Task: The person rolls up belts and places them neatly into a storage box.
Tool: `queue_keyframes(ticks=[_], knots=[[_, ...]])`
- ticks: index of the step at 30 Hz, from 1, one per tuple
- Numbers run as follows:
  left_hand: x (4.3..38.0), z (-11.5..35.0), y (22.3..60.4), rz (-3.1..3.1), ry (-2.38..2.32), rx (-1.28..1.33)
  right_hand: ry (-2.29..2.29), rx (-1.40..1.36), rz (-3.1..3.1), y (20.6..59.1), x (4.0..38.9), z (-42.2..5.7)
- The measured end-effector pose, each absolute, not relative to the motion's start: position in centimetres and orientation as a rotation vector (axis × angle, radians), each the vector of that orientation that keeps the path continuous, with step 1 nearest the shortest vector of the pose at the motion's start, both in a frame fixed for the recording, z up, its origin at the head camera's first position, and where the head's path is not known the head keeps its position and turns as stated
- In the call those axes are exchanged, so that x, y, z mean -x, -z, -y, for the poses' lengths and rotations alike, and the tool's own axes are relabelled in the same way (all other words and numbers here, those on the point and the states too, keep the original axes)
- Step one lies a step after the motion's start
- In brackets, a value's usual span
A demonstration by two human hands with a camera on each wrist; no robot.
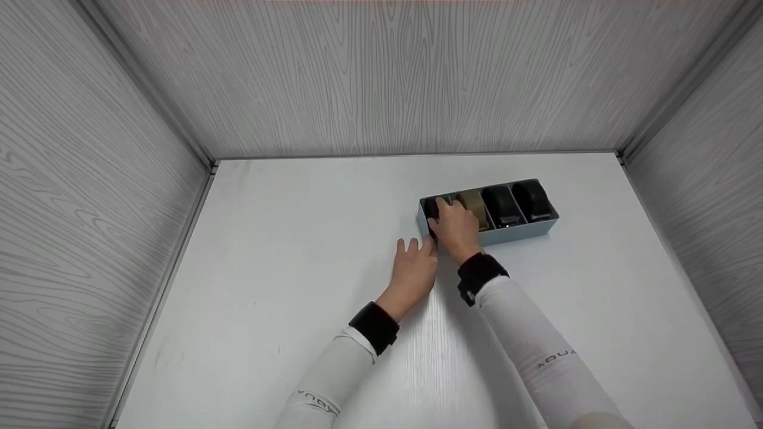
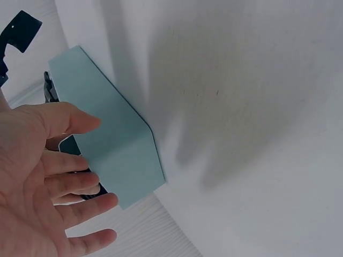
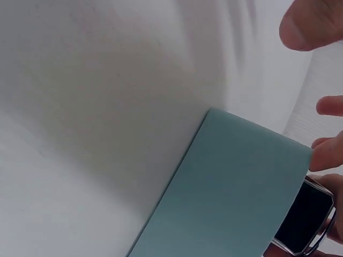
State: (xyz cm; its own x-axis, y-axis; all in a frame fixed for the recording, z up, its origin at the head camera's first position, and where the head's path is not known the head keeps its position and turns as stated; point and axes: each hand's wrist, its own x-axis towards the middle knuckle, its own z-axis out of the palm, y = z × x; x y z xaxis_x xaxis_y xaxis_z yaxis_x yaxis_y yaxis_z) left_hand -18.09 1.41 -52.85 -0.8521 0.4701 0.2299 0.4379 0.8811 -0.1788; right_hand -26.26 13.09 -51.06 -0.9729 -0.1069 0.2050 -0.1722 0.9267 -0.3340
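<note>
A light blue box [image 1: 512, 234] with a row of compartments sits on the white tabletop, right of centre. My right hand [image 1: 456, 229] reaches into its leftmost compartment and pinches a dark rolled belt [image 1: 430, 210], mostly covered by the fingers. That belt's metal-framed buckle [image 3: 304, 215] shows above the rim in the right wrist view. Just left of the box's front corner is my left hand [image 1: 412, 268], fingers spread and fairly straight. In the left wrist view its thumb overlaps the box's side; whether it touches cannot be told.
A tan rolled belt [image 1: 475, 207] and two black ones [image 1: 502, 202] fill the other compartments. Grey wood-grain panels [image 1: 381, 77] wall the table [image 1: 286, 238] at the back and both sides.
</note>
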Motion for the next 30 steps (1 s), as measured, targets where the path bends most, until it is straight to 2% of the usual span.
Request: queue_keyframes(ticks=[8,17,23,30], knots=[[18.3,-1.2,52.9,2.829,-0.203,0.663,-0.606,-0.316,2.916,51.2,25.9,-13.9],[17.9,0.1,52.7,2.967,-0.049,0.698,-0.558,-0.461,2.779,50.9,22.5,-15.5],[17.3,3.9,52.9,3.003,0.113,0.628,-0.610,-0.614,2.759,50.4,20.1,-17.8],[16.4,10.4,53.2,3.082,0.275,0.434,-0.581,-0.668,2.883,50.1,17.9,-23.3]])
